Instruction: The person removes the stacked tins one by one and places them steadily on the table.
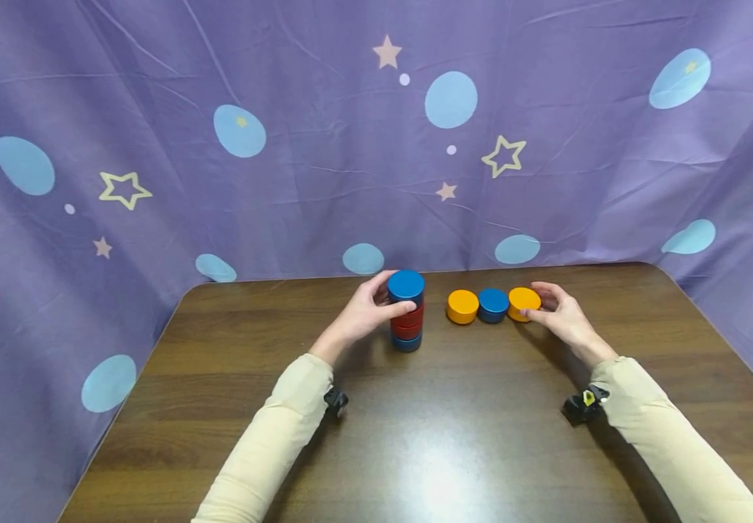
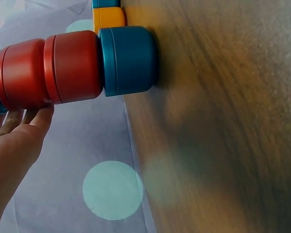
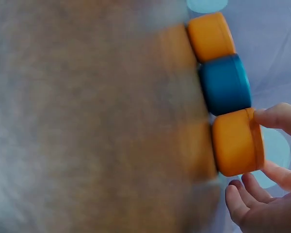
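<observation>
My left hand [image 1: 364,311] holds the upper part of an upright stack of small round tins. A blue tin [image 1: 406,285] tops the stack, two red tins [image 2: 76,67] form its middle, and another blue tin [image 2: 131,60] stands at the bottom on the table. The thumb lies across the near side, around where the top blue tin meets the red. To the right, my right hand [image 1: 569,319] pinches an orange tin [image 3: 236,144] between thumb and finger near its lid. That tin is the right end of a short row on the table.
The row continues leftward with a blue tin [image 1: 493,305] in the middle and a second orange tin [image 1: 463,306] nearest the stack. Beneath everything is a brown wooden table [image 1: 481,407]. A purple patterned curtain [image 1: 311,181] hangs just behind its back edge.
</observation>
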`<state>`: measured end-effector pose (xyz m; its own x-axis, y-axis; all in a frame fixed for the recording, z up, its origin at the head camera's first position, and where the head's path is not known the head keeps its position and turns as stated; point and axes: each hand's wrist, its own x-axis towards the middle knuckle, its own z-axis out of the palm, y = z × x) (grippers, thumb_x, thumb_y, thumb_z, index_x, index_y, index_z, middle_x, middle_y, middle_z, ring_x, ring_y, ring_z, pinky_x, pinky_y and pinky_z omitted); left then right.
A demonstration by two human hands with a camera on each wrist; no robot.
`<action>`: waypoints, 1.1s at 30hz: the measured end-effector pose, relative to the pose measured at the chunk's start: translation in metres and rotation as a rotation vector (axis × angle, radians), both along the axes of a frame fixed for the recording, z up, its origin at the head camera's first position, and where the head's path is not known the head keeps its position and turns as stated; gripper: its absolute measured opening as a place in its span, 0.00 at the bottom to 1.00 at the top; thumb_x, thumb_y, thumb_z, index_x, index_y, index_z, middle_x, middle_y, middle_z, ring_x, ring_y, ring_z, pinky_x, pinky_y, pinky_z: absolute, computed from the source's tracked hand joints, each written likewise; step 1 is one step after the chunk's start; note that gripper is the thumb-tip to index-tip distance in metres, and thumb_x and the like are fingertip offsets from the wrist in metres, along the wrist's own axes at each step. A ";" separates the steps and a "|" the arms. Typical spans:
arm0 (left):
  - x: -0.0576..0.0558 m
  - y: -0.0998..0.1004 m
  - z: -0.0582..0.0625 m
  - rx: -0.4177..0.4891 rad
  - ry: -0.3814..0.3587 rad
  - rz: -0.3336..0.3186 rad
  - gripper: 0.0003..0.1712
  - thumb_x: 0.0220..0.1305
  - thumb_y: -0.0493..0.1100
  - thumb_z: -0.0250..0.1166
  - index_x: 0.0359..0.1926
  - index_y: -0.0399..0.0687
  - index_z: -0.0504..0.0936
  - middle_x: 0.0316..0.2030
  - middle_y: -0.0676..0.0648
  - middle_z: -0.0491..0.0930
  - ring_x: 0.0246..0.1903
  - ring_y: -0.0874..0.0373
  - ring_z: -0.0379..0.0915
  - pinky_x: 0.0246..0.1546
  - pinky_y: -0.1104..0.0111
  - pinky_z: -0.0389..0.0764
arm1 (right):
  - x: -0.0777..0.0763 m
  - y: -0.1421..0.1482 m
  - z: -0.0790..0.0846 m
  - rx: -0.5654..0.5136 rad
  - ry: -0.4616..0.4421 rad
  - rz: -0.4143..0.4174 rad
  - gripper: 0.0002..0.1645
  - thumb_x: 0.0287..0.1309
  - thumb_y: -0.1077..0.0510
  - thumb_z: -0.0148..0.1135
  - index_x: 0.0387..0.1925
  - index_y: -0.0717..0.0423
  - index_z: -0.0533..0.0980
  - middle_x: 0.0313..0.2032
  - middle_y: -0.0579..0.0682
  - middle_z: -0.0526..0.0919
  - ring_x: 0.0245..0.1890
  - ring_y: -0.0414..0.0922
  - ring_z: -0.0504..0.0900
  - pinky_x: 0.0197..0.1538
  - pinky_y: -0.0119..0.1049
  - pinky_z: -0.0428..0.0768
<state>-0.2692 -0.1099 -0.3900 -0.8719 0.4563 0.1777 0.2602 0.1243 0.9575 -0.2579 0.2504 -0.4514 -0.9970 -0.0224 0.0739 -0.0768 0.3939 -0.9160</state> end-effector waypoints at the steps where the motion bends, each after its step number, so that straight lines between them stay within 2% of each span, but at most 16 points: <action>1: 0.000 0.000 0.000 0.001 0.003 0.001 0.28 0.60 0.32 0.67 0.61 0.36 0.70 0.51 0.39 0.77 0.52 0.49 0.75 0.55 0.62 0.74 | 0.000 0.001 0.001 -0.005 -0.003 -0.003 0.39 0.58 0.66 0.64 0.66 0.72 0.57 0.60 0.74 0.65 0.58 0.65 0.68 0.57 0.32 0.70; 4: 0.001 0.000 -0.001 0.006 0.012 -0.002 0.28 0.60 0.31 0.66 0.61 0.36 0.70 0.51 0.38 0.77 0.52 0.49 0.75 0.56 0.61 0.73 | 0.000 0.002 0.008 -0.018 -0.007 -0.018 0.40 0.58 0.66 0.63 0.67 0.71 0.56 0.61 0.74 0.63 0.60 0.66 0.65 0.64 0.50 0.65; 6: 0.001 0.001 -0.001 0.013 0.015 -0.006 0.28 0.60 0.31 0.66 0.61 0.36 0.70 0.51 0.38 0.77 0.52 0.49 0.74 0.56 0.59 0.73 | 0.001 0.003 0.013 -0.028 0.002 -0.032 0.40 0.59 0.65 0.63 0.68 0.71 0.56 0.62 0.73 0.62 0.62 0.66 0.64 0.64 0.56 0.62; 10: 0.002 0.001 -0.002 0.016 0.016 -0.005 0.29 0.59 0.31 0.66 0.61 0.35 0.69 0.51 0.38 0.77 0.52 0.48 0.74 0.57 0.59 0.72 | 0.003 0.001 0.023 -0.021 0.063 -0.034 0.39 0.58 0.66 0.64 0.68 0.70 0.57 0.63 0.72 0.62 0.63 0.66 0.63 0.64 0.56 0.62; 16: 0.004 0.001 -0.006 -0.011 -0.021 0.003 0.31 0.60 0.32 0.66 0.63 0.35 0.68 0.53 0.37 0.76 0.52 0.46 0.74 0.55 0.60 0.73 | 0.010 -0.015 0.040 0.006 0.159 0.022 0.35 0.57 0.69 0.64 0.64 0.72 0.61 0.60 0.71 0.67 0.61 0.64 0.65 0.63 0.57 0.62; 21: 0.005 0.000 -0.011 -0.053 -0.024 -0.005 0.32 0.60 0.34 0.67 0.65 0.37 0.67 0.55 0.36 0.76 0.52 0.45 0.74 0.55 0.58 0.74 | 0.018 -0.035 0.049 -0.019 0.164 0.077 0.35 0.56 0.67 0.66 0.63 0.70 0.64 0.60 0.66 0.68 0.62 0.60 0.65 0.66 0.54 0.60; 26: 0.006 0.001 -0.013 -0.051 -0.009 -0.019 0.33 0.60 0.33 0.67 0.65 0.37 0.67 0.54 0.36 0.76 0.52 0.44 0.74 0.55 0.56 0.73 | 0.021 -0.048 0.054 -0.007 0.197 0.124 0.33 0.55 0.67 0.67 0.62 0.67 0.66 0.61 0.65 0.68 0.62 0.58 0.65 0.66 0.54 0.60; 33: 0.006 0.001 -0.016 -0.062 0.014 -0.015 0.32 0.59 0.33 0.68 0.64 0.39 0.68 0.52 0.38 0.77 0.48 0.48 0.75 0.50 0.59 0.76 | 0.022 -0.065 0.059 -0.050 0.213 0.210 0.34 0.54 0.69 0.67 0.62 0.68 0.65 0.61 0.64 0.68 0.62 0.59 0.65 0.66 0.56 0.59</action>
